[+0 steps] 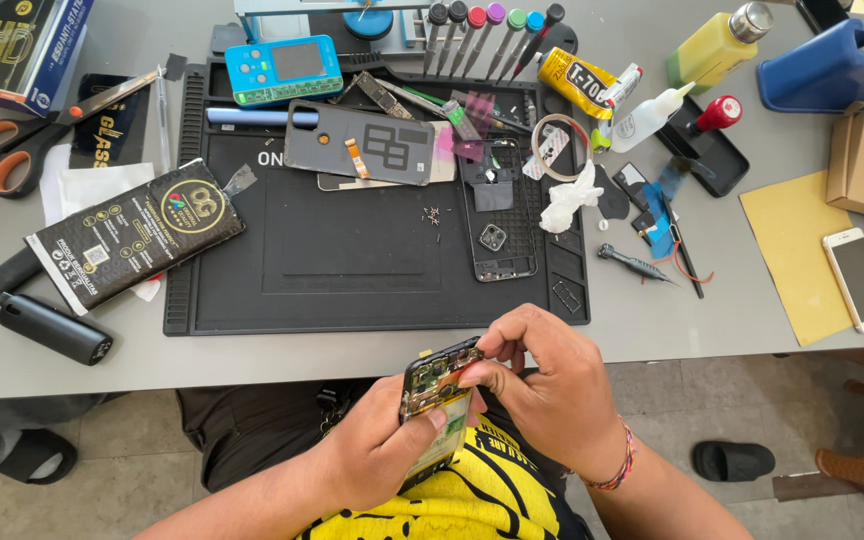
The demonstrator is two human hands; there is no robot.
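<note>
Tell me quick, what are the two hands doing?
Left hand: closed around the opened phone, holding it up.
Right hand: fingers curled, fingertips pinching at the phone's top edge; any small part between them cannot be told.

The work mat (352, 250) lies at the table's (712, 320) middle. On it, toward 12 o'clock, rests a phone back cover (362, 145); toward 3, a phone frame (499, 215). Off the mat at 9 o'clock lies a flat package (132, 235), with scissors (22, 150) at 10. At 3 o'clock a screwdriver (632, 263) lies beside the mat, and a smartphone (859, 280) farther out. At 6 o'clock, before the table edge, the left hand (382, 445) and right hand (552, 385) hold an opened phone (437, 400) between them.
</note>
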